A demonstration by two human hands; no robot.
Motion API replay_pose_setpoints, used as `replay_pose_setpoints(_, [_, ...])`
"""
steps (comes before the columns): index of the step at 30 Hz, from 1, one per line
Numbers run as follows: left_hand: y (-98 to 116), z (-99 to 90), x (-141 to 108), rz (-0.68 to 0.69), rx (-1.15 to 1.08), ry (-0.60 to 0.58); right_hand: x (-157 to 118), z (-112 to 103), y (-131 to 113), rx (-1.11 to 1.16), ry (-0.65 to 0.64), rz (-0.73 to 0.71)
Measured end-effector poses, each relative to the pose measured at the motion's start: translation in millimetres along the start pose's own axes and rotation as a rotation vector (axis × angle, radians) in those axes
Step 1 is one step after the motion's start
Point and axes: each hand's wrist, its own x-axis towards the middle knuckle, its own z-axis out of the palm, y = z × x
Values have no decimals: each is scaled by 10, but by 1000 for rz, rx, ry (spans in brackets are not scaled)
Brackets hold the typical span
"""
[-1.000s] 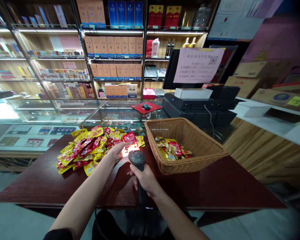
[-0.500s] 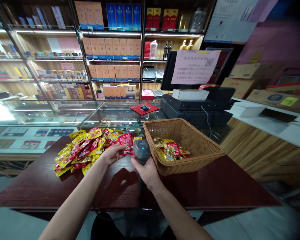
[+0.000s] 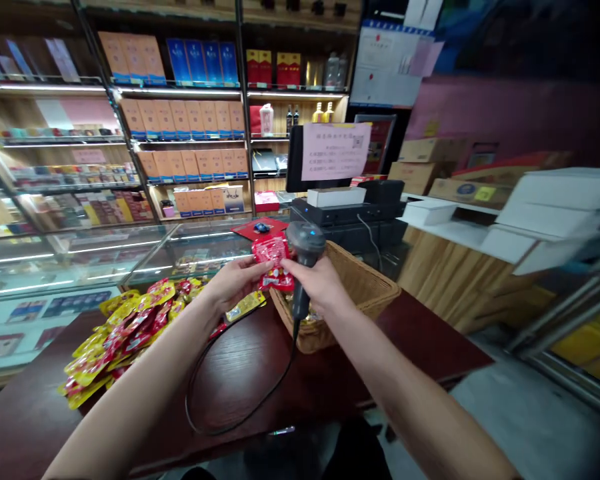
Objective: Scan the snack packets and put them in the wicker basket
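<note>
Wooden shelves [image 3: 180,100] of boxed goods fill 12 o'clock, behind a glass counter [image 3: 80,257]. Cardboard boxes [image 3: 430,157] sit at 2 o'clock, and a till [image 3: 345,220] w/ a pink paper sign [image 3: 336,152] stands just right of 12. A dark red table [image 3: 330,373] runs across the front. On it, a heap of yellow-and-red snack packets [image 3: 120,333] lies at 10 o'clock, and a wicker basket [image 3: 365,283] stands around 1 o'clock, its contents mostly hidden behind the hands. The scanner cable [image 3: 230,407] loops loosely over the table at 6 o'clock. A loose yellow packet [image 3: 245,307] lies near the basket's left side.

Left hand [image 3: 235,283] is part open, fingers reaching up to hold a red packet [image 3: 273,263] at about 12 o'clock, above the basket's near rim. Right hand [image 3: 315,283] is closed round the handle of a dark handheld scanner [image 3: 305,241], its head close by the packet.

Best practice, prob: keep the packet flat & taut, printed code facing the scanner window, both hands steady, no glare.
</note>
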Motion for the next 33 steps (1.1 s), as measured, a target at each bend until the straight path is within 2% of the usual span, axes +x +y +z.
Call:
replay_pose_setpoints(3, [-122,384,402,-22,37,-22,215,-433,-120,-2,84,23])
replay_pose_setpoints(7, [-426,807,816,-86,52,-59,362,-954,-100,-106,188,69])
replay_pose_setpoints(10, [-653,986,972,-155,57,-53,392,-1210,-46,-190,273,122])
replay_pose_setpoints(13, [-787,1035,1037,-193,65,-44,419,-1339,-28,-227,336,133])
replay_pose_setpoints(19, [-762,924,1095,-110,101,2,480,-1357,-29,-214,348,124])
replay_pose_setpoints(25, [-641,726,1036,-72,116,-4,407,-1123,-81,-144,255,162])
replay_pose_setpoints(29, [-453,422,831,-4,99,39,264,-826,-152,-35,133,167])
replay_pose_setpoints(33, [-233,-77,462,70,127,118,16,-478,-202,57,-50,190])
